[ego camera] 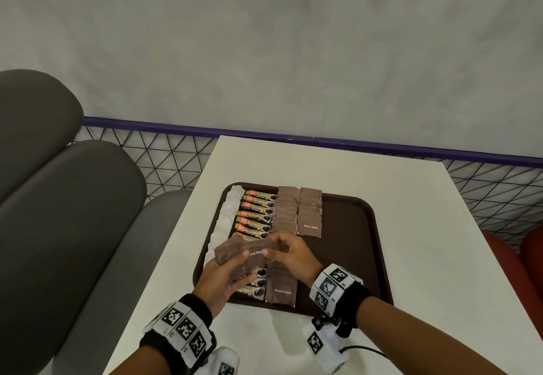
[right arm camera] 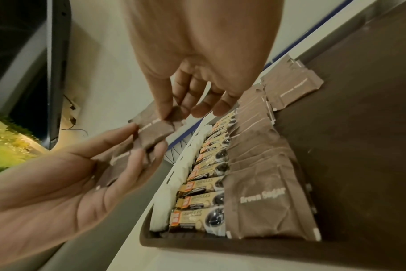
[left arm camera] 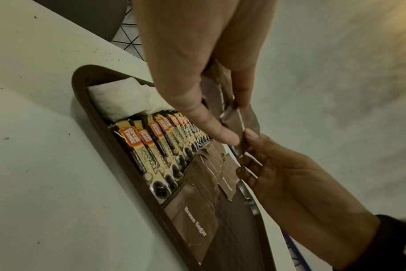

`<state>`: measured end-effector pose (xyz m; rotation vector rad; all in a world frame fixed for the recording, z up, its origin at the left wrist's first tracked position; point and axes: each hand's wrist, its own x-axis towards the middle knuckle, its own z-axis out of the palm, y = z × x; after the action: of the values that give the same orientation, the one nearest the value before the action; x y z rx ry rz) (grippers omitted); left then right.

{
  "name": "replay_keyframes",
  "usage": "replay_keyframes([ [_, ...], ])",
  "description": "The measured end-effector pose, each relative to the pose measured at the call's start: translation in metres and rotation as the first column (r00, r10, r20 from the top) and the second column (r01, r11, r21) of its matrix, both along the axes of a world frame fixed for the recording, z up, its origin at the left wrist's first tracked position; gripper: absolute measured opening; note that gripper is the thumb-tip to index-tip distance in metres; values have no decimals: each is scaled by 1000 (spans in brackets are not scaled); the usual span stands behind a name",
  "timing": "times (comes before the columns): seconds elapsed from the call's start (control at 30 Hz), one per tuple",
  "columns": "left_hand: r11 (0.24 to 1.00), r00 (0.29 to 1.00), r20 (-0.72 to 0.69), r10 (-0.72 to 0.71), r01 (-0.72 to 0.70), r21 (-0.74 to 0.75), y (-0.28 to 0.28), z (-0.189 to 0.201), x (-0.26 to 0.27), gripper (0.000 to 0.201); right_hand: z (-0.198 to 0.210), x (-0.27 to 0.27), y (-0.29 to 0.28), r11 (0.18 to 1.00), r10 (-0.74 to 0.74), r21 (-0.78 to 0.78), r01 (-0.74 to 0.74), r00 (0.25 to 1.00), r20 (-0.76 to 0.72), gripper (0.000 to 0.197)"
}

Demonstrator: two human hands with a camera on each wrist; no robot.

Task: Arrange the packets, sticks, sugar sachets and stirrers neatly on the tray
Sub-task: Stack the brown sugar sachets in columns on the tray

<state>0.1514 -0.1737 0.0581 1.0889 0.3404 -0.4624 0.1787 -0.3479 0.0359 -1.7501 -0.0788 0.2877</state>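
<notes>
Pulling one sachet with my right hand from the stack my left hand cradles; a loose grip could scatter them over the tray.

**Readable print on the sachets and sticks**

Just beyond your right hand, the front sachet of the far brown row reads "Brown Sugar" in white. The nearest sachet of the row under your wrists carries the same words. The sachet pinched between your hands shows white lettering, only partly legible. Beside your left hand, the coffee sticks read "GRANULES" and "STRONG", each with an orange badge whose words stay too blurred to read.
</notes>
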Motion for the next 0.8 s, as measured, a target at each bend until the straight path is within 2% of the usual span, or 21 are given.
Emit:
replay_keyframes([
  [0.07, 1000, 999, -34, -8, 8, -10, 0, 1, 0, 28, -1, 0, -9, 997, -75, -10, 74, 997, -19, 14],
  [0.17, 999, 998, -63, -10, 8, -31, 4, 1, 1, 24, -6, 4, -34, 963, -267, -51, 266, 964, -14, 7],
  [0.27, 996, 996, -91, 15, -22, -81, 9, -3, 2, 29, -17, 13, -66, 870, -475, -140, 472, 880, 20, 5],
  [0.33, 995, 995, -99, 13, -22, -93, 10, -4, 4, 32, -24, 18, -84, 818, -544, -219, 532, 839, 10, 9],
  [0.4, 998, 995, -99, 0, -5, -55, 9, -4, 6, 29, -28, 22, -96, 792, -562, -290, 538, 827, 1, 13],
  [0.53, 999, 996, -86, 8, -5, 33, 6, -4, 9, 24, -33, 28, -101, 801, -519, -360, 478, 854, -22, 13],
  [0.7, 998, 998, -69, 8, -3, 68, 8, -9, 14, 24, -48, 43, -93, 768, -503, -482, 422, 863, -46, 10],
  [0.8, 997, 999, -47, 2, 1, 78, 11, -11, 17, 27, -56, 49, -88, 714, -528, -556, 426, 849, -27, 28],
])
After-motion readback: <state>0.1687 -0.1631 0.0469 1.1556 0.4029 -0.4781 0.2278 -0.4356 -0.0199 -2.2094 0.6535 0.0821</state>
